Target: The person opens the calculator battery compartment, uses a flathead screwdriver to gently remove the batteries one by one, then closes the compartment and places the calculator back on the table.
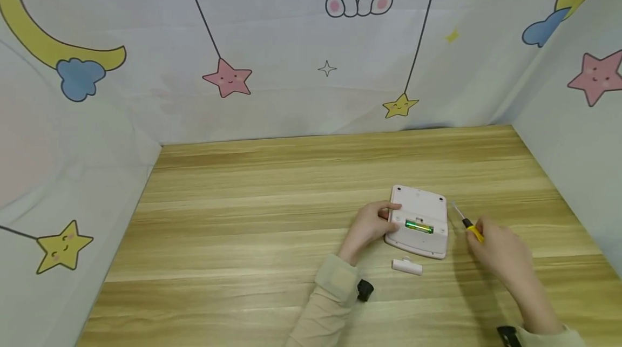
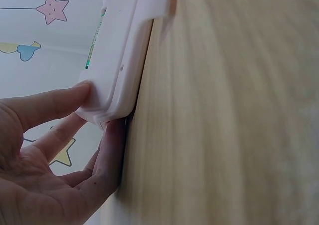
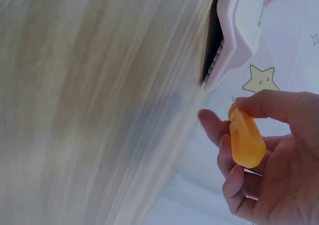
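Note:
A pale pink calculator point(image 1: 424, 204) lies back side up on the wooden table, with a green battery point(image 1: 419, 226) showing in its open compartment. My left hand point(image 1: 371, 226) grips its left edge, thumb on the back and other fingers at the side and underneath, as the left wrist view shows. To its right, my right hand point(image 1: 502, 252) holds a screwdriver point(image 1: 473, 229) by the yellow handle point(image 3: 246, 140). The metal tip points toward the calculator's right side, apart from it. Just in front of the calculator lies its small pink battery cover point(image 1: 407, 266).
The wood-grain table point(image 1: 233, 228) stretches widely to the left of the hands. A white cloth point(image 1: 291, 28) printed with stars and moons hangs behind and along both sides. Black wrist gear point(image 1: 364, 290) sits by the left sleeve.

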Demonstrator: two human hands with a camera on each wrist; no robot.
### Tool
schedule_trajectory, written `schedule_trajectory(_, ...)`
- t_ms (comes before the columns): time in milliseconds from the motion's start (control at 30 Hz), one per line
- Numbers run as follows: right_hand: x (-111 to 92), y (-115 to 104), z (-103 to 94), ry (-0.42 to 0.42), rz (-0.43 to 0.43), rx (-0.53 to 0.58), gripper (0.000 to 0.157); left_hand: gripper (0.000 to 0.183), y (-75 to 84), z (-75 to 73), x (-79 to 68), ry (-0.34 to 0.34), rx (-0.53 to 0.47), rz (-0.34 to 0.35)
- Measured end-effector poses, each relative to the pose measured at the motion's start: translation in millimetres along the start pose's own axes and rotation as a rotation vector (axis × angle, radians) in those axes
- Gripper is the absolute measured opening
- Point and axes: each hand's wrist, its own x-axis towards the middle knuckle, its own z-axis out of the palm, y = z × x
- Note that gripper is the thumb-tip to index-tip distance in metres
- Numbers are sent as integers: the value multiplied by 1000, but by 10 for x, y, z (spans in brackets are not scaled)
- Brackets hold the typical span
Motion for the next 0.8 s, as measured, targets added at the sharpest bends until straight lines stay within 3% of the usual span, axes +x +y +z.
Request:
schedule_trajectory(300,-84,12,-28,110,-60,-5,21,40,10,-9,-4,-3,19,6)
schedule_trajectory(800,-207,-59,-102,112,-121,48,15,40,9,-3,-3,2,17,-7)
